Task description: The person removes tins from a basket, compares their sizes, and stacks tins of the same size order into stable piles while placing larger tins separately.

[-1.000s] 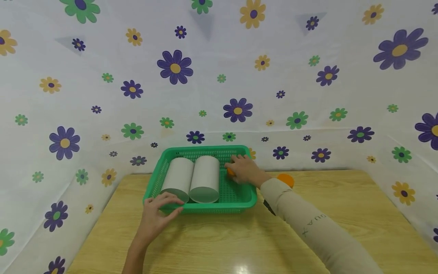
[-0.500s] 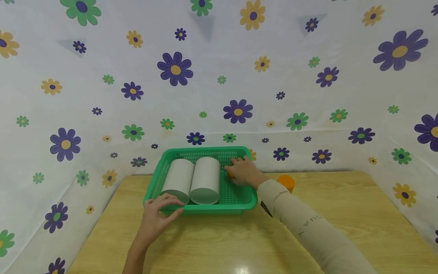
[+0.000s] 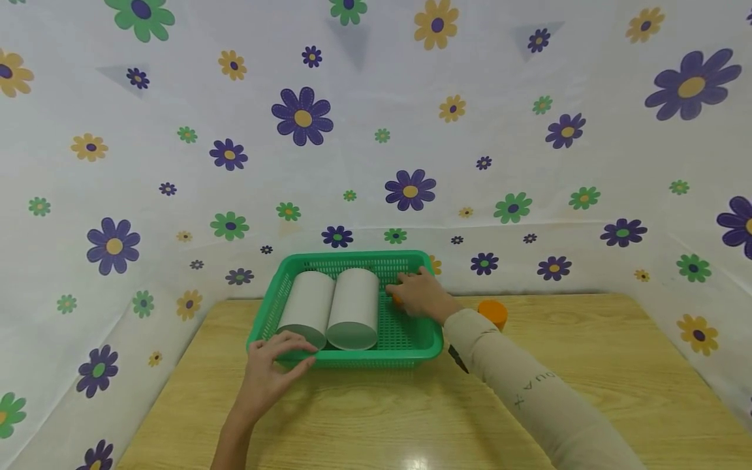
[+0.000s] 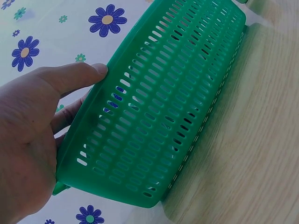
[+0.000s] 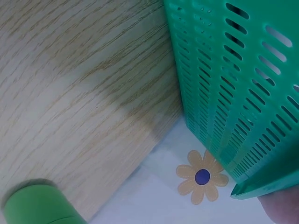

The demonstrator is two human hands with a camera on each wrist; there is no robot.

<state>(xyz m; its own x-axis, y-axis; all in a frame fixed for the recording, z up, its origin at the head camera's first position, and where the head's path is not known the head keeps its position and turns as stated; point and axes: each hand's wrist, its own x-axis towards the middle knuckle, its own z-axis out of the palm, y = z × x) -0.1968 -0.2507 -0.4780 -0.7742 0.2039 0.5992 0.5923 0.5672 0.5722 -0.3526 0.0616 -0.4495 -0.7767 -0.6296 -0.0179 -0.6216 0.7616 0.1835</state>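
A green plastic basket (image 3: 352, 354) with slotted walls sits on the table. Two white cylinders, a left one (image 3: 307, 303) and a right one (image 3: 354, 303), lie side by side inside it. My left hand (image 3: 273, 365) grips the basket's front left rim, thumb outside and fingers over the edge, as the left wrist view shows. My right hand (image 3: 422, 295) reaches over the right side into the basket, its fingers curled on a small orange object (image 3: 397, 299) mostly hidden beneath them. In the right wrist view only a sliver of that hand shows beside the rim.
An orange-topped round object (image 3: 492, 312) stands right of the basket, partly behind my right sleeve. A dark item (image 3: 457, 359) shows beneath that forearm. The right wrist view has a green cylinder (image 5: 41, 205) on the table. A flower-printed sheet (image 3: 352, 156) rises behind the wooden table (image 3: 358, 418).
Both hands stay almost where they were, the left at the rim and the right in the basket. My right forearm has shifted slightly, showing more of the orange-topped object.
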